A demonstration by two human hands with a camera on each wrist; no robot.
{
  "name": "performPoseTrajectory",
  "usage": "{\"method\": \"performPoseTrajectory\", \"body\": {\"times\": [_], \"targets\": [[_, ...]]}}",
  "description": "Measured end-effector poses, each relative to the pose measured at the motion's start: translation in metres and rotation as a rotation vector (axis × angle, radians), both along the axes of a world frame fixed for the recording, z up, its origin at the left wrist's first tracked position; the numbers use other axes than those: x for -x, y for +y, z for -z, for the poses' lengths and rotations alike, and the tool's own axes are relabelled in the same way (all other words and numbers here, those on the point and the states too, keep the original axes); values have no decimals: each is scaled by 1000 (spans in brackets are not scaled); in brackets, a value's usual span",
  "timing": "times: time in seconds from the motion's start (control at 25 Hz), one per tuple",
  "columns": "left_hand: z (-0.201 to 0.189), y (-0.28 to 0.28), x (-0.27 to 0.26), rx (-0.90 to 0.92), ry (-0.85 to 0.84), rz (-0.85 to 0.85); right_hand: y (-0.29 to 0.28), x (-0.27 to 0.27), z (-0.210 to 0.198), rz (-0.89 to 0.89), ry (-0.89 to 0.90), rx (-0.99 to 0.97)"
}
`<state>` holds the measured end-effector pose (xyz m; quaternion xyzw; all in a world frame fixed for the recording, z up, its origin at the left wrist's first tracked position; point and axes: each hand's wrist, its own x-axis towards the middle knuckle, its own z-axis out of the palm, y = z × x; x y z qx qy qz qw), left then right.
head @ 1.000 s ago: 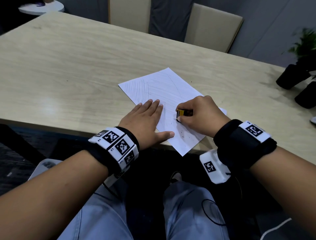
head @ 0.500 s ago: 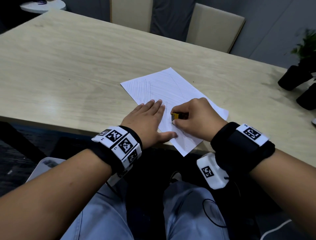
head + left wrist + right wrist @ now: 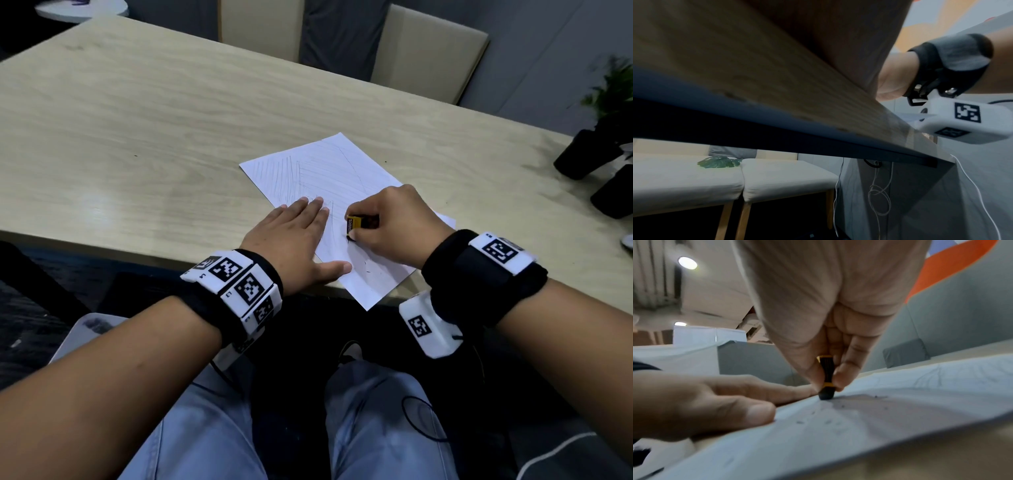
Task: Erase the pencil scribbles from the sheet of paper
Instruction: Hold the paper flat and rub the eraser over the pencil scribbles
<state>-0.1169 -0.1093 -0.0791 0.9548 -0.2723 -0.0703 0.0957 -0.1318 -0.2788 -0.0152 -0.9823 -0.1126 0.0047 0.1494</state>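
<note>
Head view puts your sheet of paper [image 3: 337, 192] at the near edge of the tabletop [image 3: 144, 130], turned at an angle so that its closest corner hangs just past the edge. Pencil scribbles [image 3: 318, 171] run in faint hatched lines over the far half of the sheet, and a few dark crumbs [image 3: 840, 406] lie on the nearer part. Your right hand [image 3: 394, 226] pinches the eraser [image 3: 356, 222], a small block in a yellow and black sleeve, between thumb and curled fingers; in the right wrist view its dark tip [image 3: 826, 395] touches the paper. Your left hand [image 3: 294, 240] lies flat just beside it, palm down, fingers straight and close together on the sheet's left part, thumb stretched out across the near portion of the sheet. Each wrist carries a black band with white marker blocks [image 3: 239, 287]. Left wrist view mostly shows the underside of the tabletop's edge, with your right wrist and its white camera unit [image 3: 966, 120] to the right. Beyond the tabletop stand two beige chairs [image 3: 428, 54], and dark plant pots [image 3: 589, 154] sit at its far right.
</note>
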Motion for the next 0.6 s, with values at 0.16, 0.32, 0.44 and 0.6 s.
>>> {"method": "performPoseTrajectory", "body": {"times": [0.16, 0.32, 0.44, 0.6], "targets": [[-1, 0, 1, 13, 11, -1, 8, 9, -4, -69, 119, -13], [-1, 0, 0, 5, 9, -5, 6, -4, -10, -43, 76, 54], [0, 0, 0, 5, 2, -1, 6, -6, -11, -44, 123, 32], [0, 1, 0, 18, -11, 4, 7, -4, -13, -90, 162, 40]]}}
